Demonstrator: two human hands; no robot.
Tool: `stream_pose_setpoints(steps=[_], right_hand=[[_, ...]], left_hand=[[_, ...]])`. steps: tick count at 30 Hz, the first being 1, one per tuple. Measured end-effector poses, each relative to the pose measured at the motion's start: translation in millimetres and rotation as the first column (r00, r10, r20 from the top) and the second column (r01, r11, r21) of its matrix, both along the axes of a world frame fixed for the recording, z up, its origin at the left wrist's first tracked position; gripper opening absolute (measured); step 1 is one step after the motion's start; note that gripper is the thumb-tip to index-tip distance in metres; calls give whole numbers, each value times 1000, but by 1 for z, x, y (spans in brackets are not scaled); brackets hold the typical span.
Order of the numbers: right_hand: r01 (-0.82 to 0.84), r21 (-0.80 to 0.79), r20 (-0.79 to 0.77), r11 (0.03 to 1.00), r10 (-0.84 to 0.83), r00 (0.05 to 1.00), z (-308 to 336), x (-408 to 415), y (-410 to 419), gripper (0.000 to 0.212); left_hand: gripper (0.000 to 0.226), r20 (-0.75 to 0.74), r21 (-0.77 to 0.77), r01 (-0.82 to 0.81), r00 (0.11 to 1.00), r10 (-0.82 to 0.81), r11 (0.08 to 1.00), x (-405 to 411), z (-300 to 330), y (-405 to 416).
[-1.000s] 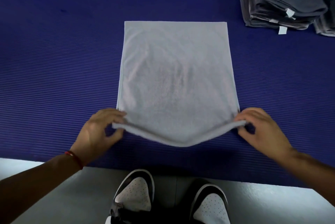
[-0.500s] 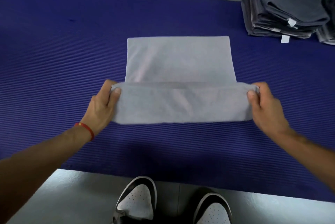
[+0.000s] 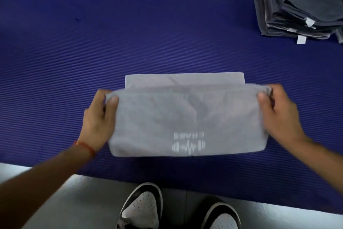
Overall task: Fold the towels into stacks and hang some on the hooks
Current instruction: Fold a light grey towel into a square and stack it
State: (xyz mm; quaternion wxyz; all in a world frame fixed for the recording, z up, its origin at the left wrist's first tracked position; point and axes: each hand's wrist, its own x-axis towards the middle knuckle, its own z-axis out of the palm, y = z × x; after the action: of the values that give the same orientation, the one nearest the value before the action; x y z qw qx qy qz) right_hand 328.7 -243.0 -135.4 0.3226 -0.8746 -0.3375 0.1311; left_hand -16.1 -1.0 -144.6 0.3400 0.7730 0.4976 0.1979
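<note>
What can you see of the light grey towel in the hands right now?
The light grey towel looks like soft terry, with a white barbell-and-pulse logo and blurred lettering near its near fold. It lies on the blue ribbed mat, near half doubled toward the far edge. The left hand and right hand pinch its raised corners.
</note>
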Motion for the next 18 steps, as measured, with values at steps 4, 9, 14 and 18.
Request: stream_pose_setpoints(steps=[4,9,14,18], right_hand=[[-25,-105,18,994,27,999,-33,45,55,21],[30,-316,67,948,-10,998,-60,66,83,26],[117,-299,107,947,-89,990,-68,59,83,34],[226,-382,81,896,-211,974,-67,44,70,54]], left_hand=[[33,-98,-10,-23,995,22,1000,48,-25,73],[32,-257,-119,-120,963,86,986,66,-60,102],[22,-275,-81,-147,954,120,986,72,-56,95],[42,-485,322,281,869,-98,904,68,-49,44]])
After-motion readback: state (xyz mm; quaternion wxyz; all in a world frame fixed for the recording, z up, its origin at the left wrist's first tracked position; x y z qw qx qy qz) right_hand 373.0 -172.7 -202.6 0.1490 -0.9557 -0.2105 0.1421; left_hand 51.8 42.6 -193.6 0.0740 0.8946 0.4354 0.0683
